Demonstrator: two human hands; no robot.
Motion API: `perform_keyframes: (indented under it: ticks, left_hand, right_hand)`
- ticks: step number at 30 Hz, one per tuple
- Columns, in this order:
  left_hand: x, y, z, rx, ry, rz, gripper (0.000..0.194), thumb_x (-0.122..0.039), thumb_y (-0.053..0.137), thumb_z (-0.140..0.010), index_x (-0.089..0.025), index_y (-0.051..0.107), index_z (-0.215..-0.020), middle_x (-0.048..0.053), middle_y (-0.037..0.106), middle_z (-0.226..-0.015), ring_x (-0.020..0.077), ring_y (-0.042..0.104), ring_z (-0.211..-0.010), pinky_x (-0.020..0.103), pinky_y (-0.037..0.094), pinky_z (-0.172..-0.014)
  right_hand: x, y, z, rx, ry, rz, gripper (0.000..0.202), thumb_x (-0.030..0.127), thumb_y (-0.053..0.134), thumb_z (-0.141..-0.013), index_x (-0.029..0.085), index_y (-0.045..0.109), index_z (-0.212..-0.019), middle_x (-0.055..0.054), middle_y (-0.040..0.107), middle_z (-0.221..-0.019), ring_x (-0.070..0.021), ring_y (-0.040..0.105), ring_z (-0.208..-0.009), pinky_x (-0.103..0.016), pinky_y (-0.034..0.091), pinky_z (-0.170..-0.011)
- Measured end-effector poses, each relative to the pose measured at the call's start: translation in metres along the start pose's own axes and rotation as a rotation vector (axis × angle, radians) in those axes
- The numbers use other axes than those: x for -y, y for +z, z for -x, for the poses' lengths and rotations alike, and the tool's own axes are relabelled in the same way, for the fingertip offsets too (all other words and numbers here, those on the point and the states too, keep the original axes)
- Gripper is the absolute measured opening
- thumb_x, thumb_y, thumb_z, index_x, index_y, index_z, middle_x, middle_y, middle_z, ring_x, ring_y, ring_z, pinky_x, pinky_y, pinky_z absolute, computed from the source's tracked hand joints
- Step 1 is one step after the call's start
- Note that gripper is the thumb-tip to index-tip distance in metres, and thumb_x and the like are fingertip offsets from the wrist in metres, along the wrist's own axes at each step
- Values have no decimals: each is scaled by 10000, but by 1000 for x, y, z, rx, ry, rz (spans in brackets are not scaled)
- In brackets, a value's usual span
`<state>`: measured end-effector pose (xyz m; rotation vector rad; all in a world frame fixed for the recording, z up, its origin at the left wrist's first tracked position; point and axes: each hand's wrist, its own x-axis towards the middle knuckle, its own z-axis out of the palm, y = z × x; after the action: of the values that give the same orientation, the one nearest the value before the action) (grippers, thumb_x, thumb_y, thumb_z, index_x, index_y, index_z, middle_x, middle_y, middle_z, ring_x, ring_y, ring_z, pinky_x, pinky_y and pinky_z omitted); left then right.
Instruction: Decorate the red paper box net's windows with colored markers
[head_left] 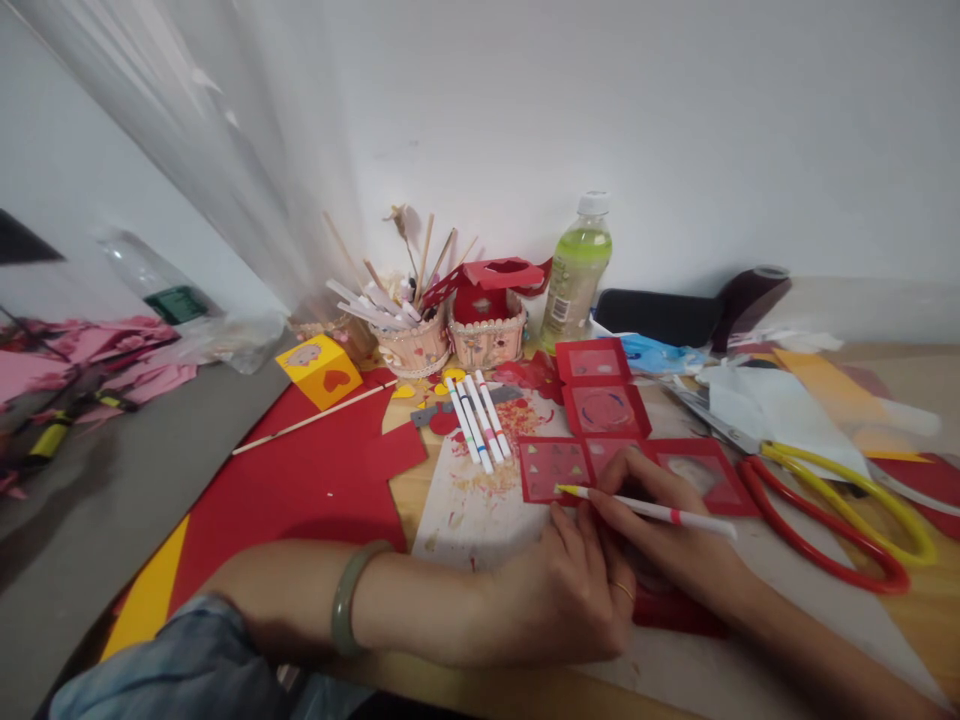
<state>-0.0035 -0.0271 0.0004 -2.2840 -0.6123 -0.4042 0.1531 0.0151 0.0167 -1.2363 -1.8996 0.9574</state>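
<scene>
A white felt-tip marker [675,515] with a yellow tip and a pink band is gripped between the thumb and fingers of my right hand [660,500]. Its tip rests at the lower part of a square panel on a red paper cutout [541,488]. This cross-shaped cutout has several folded square panels with small drawings on them. My left hand [570,590], fingers curled, holds the cutout near its centre, beside the right hand. Both hands cover part of the middle and lower panels.
Several capped markers [480,425] lie left of the cutout on white paper [442,525]. Large scissors [825,510] lie at right. Behind stand decorated cups [487,340] and a green drink bottle [576,270]. Red paper [300,480] and a yellow paper box [319,370] sit left.
</scene>
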Motion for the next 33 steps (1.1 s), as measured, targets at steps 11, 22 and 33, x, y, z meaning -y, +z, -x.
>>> perform_keyframes:
  ticks: [11, 22, 33]
  left_hand:
    - [-1, -1, 0, 2, 12, -8, 280, -135, 465, -835, 12, 644, -993, 204, 697, -886, 277, 689, -705, 317, 533, -536]
    - [2, -3, -1, 8, 19, 3, 272, -129, 463, -837, 2, 654, -980, 201, 698, -893, 263, 690, -686, 306, 538, -534]
    - [1, -1, 0, -8, 0, 2, 270, -125, 469, -830, 9, 651, -978, 201, 699, -874, 272, 691, -687, 310, 539, -524]
  right_hand:
    - [1, 1, -1, 9, 12, -15, 183, 286, 537, -807, 215, 472, -651, 19, 534, -587, -126, 473, -513, -244, 384, -457]
    - [-1, 0, -1, -5, 0, 25, 185, 279, 532, -805, 219, 456, -648, 27, 514, -579, -128, 455, -511, -247, 370, -457]
    - [1, 1, -1, 23, 10, 5, 202, 310, 534, -813, 219, 460, -649, 24, 519, -580, -126, 461, -508, -247, 370, -451]
